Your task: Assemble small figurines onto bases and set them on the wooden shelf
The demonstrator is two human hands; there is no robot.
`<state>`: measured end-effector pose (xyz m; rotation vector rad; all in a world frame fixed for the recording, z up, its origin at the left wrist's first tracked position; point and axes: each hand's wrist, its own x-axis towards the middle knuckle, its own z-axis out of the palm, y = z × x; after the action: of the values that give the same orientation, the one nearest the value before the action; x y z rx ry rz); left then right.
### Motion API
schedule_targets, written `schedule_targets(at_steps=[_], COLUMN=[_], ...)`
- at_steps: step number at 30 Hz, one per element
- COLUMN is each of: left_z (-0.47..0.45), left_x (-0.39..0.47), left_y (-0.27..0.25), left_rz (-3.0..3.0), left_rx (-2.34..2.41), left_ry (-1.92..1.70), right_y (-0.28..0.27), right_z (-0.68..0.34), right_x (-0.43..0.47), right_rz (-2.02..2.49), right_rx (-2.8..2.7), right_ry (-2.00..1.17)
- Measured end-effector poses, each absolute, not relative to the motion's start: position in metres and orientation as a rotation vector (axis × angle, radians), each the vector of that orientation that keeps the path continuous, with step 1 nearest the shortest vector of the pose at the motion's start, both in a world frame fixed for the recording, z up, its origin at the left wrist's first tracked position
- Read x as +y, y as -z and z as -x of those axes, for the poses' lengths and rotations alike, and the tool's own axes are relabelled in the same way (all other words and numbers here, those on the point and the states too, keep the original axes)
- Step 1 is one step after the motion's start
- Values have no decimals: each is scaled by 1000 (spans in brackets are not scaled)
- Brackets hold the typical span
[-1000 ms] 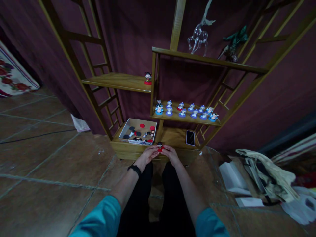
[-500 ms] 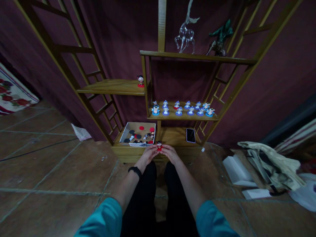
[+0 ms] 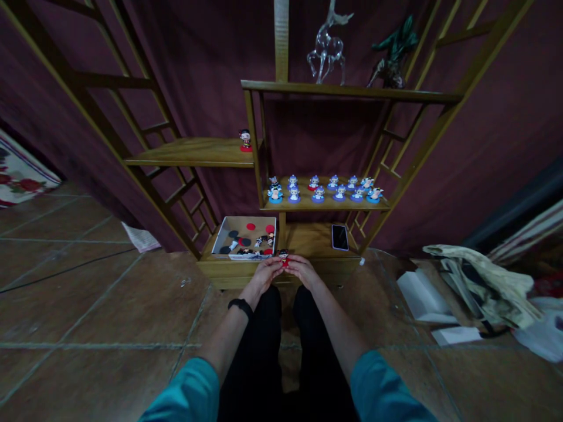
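Note:
Between my two hands, in front of the low shelf, is a small figurine (image 3: pixel 284 257) with dark hair and a red body and base. My left hand (image 3: pixel 266 274) grips it from the left, and my right hand (image 3: pixel 303 271) grips it from the right, fingers closed at its base. Just beyond my left hand stands a shallow cardboard box (image 3: pixel 219 237) with loose figurines and red and black discs in it. A similar red-based figurine (image 3: pixel 245 140) stands on the left shelf. Several blue-and-white figurines (image 3: pixel 318 194) stand in rows on the middle shelf.
A phone (image 3: pixel 339 237) lies on the low shelf, right of the box. The top shelf (image 3: pixel 352 89) carries a clear deer statue (image 3: pixel 326 51) and a dark green statue (image 3: pixel 393 55). Cloth (image 3: pixel 488 287) and a white box (image 3: pixel 424 298) lie on the floor at right.
My view has shifted slightly, so the shelves sit a little differently in the picture. Both hands keep hold of the red figurine in nearly the same place.

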<state>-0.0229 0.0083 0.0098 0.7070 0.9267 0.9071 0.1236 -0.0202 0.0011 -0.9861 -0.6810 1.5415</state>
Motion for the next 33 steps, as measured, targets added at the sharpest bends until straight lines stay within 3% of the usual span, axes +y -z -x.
schedule_targets(at_steps=[33], left_z=[20], left_x=[13], left_y=[13], left_rz=[-823], left_rx=[887], left_ry=[-957], right_y=[9], right_z=[-121], right_x=[-16], right_rz=[1016], right_rx=[-743], right_ry=[-1539])
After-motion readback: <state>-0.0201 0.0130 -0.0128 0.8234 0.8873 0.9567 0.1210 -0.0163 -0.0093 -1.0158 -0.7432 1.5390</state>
